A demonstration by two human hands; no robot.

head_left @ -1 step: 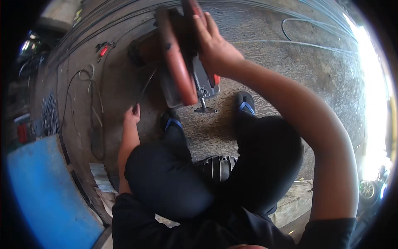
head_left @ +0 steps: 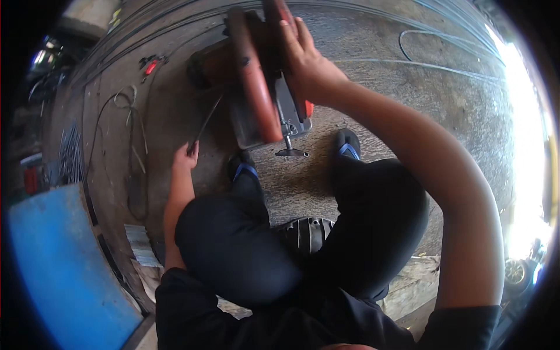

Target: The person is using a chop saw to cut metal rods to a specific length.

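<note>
Rough floor (head_left: 373, 99) noted throughout; blue panel (head_left: 73, 262) at the person's left. Red machine (head_left: 256, 96) stands on the floor directly ahead. Right hand (head_left: 309, 65) lies against its right-hand side, fingers extended; whether it grips cannot be told. Metal T-handle (head_left: 291, 153) projects from the near end. Left hand (head_left: 185, 156) is closed on a thin dark rod (head_left: 210, 116)

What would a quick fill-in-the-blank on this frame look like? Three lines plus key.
1. The right hand touches the red machine; a thin dark piece is in the other hand, the ___ one.
2. The large panel at lower left is coloured ___.
3. In all, ___ blue-strapped sandals are visible.

Missing words: left; blue; two.
</note>
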